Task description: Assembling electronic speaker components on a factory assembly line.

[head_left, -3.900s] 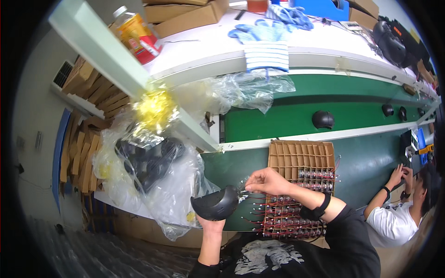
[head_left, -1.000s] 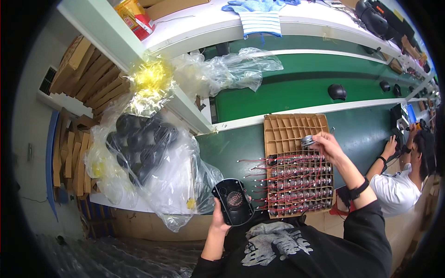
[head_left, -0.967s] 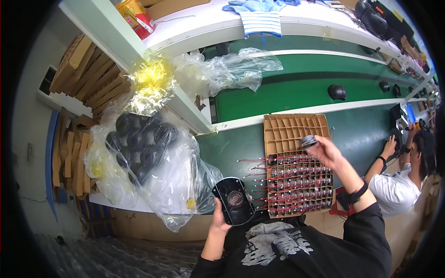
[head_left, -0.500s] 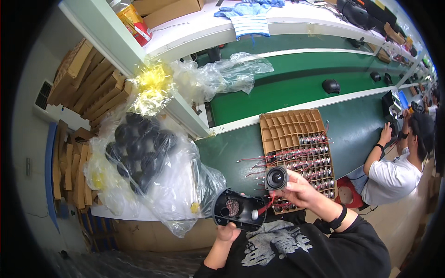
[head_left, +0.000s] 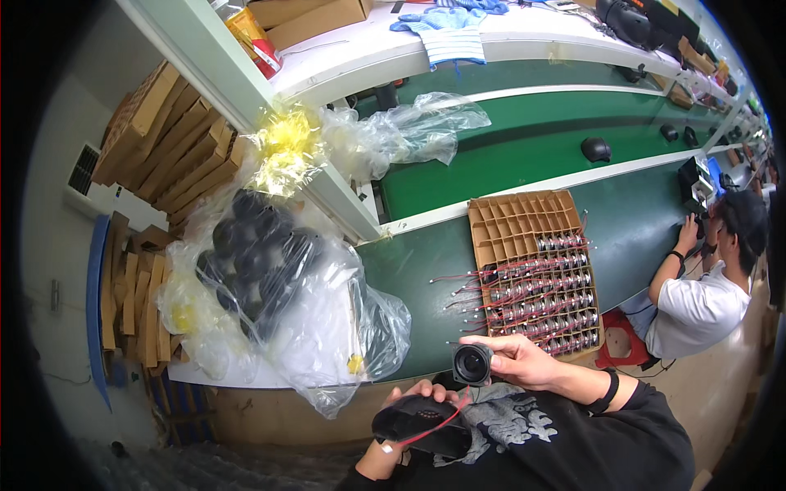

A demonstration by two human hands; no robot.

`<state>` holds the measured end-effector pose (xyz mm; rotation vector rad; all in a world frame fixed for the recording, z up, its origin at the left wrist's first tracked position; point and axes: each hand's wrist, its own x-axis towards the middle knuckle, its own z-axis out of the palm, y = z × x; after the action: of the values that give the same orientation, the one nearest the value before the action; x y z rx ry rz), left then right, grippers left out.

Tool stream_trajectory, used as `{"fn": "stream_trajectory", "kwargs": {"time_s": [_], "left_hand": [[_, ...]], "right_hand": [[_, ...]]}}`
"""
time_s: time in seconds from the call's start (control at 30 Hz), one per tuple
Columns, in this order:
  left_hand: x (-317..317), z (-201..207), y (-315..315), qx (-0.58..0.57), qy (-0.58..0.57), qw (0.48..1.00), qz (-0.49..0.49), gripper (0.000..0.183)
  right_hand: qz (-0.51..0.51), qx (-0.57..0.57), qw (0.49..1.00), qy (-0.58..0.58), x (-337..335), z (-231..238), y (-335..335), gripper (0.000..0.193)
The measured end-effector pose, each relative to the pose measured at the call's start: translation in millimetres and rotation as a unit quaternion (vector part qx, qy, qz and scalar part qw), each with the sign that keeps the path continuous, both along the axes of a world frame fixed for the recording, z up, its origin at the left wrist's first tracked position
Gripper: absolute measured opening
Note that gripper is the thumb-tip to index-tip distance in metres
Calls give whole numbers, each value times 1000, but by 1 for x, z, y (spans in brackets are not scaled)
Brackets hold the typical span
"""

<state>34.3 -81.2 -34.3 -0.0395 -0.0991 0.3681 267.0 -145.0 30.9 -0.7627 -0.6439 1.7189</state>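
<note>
Close to the body, the left hand (head_left: pixel 421 389) grips a black shell (head_left: pixel 405 417), fingers curled over its far edge, its long axis roughly crosswise. Just beyond its right end, the right hand (head_left: pixel 524 362) pinches a round speaker (head_left: pixel 472 365) (its red wire (head_left: pixel 447 421) trails back across the shell), with the divided cardboard tray (head_left: pixel 524 225) farther off.
</note>
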Motion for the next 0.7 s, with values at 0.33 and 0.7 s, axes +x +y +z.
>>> {"fn": "stream_trajectory", "kwargs": {"time_s": [0.33, 0.7], "left_hand": [[-65, 90, 35, 160, 289, 933, -145, 112], [-60, 55, 61, 96, 233, 962, -109, 85]], "right_hand": [[52, 18, 990, -132, 26, 23, -17, 47], [-154, 282, 708, -629, 47, 74, 10, 46]]}}
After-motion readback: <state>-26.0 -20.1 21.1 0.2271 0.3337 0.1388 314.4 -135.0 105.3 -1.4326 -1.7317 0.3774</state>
